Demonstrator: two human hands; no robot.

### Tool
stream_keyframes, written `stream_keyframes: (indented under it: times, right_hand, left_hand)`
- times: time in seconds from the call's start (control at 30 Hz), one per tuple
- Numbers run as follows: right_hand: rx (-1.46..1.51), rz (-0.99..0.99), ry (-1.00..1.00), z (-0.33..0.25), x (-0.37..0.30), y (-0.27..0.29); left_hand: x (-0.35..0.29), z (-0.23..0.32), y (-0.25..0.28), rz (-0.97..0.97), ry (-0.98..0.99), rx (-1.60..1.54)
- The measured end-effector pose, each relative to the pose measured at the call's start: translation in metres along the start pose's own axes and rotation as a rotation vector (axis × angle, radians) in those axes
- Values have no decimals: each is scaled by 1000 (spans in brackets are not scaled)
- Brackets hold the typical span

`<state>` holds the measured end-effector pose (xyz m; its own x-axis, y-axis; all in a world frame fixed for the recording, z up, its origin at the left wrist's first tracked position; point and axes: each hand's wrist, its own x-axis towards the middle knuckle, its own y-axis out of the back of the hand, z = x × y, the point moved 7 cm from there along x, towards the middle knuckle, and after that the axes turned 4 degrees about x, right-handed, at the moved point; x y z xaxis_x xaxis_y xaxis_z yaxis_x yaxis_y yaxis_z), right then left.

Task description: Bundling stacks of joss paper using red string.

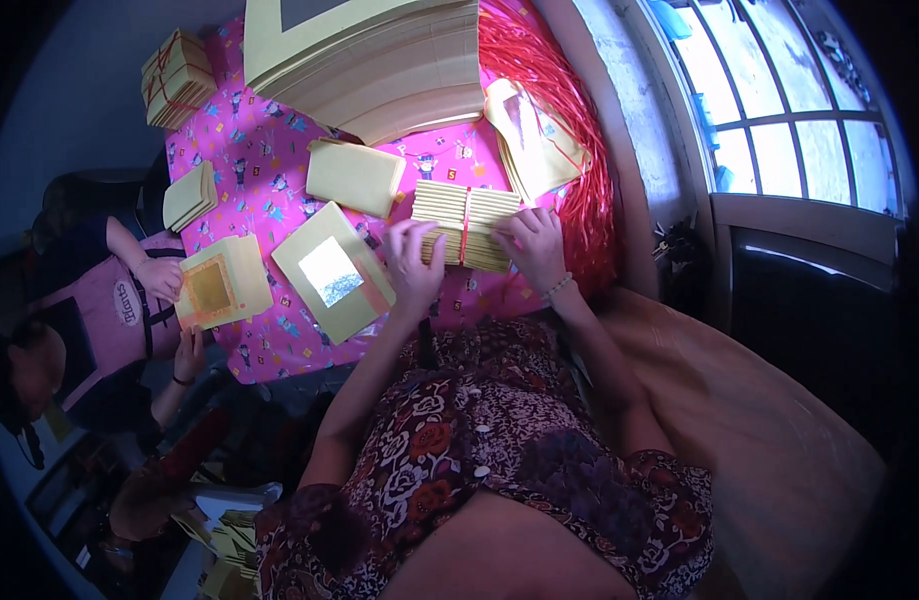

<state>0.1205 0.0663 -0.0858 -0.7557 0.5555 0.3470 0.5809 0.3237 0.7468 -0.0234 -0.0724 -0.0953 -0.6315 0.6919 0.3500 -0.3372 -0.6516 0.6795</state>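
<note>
In front of me lies a bundle of folded yellow paper packs (494,205), their folded edges side by side and a red plastic strand round the middle. My left hand (416,260) is closed on the bundle's left end, fingers curled over its edge. At the opposite end my right hand (532,245) grips it, with the fingertips pressed to the top and the thumb partly hidden. To the left of my left hand is a flat stack of yellow paper (309,248) with a shiny silver square. A folded yellow pack (354,178) rests just beyond the bundle.
A pink patterned cloth (244,165) covers the table. Tall yellow paper stacks (379,85) stand at the back, beside red plastic strands (579,190) along the right edge. At left, a co-worker's hands (161,278) touch gold-squared paper (244,270). A tied bundle (177,80) sits far left.
</note>
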Motion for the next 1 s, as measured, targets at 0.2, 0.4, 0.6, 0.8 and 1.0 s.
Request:
stream_keyframes:
  times: [0.2,0.4,0.6,0.8,1.0]
  right_hand:
    - [-141,-100,159,-5,9,-15]
    - [-142,-176,181,-3,14,-22]
    - [-184,-192,187,-2,16,-27]
    - [-165,-240,145,4,17,-30]
    - [-137,-333,25,10,17,-36]
  left_hand:
    - [-1,4,-16,-76,-152,75]
    - [8,2,-29,-196,-262,95]
    - [-4,3,-28,-145,-344,117]
    - [-1,7,-28,-193,-367,167]
    - [-2,5,-31,-265,-372,175]
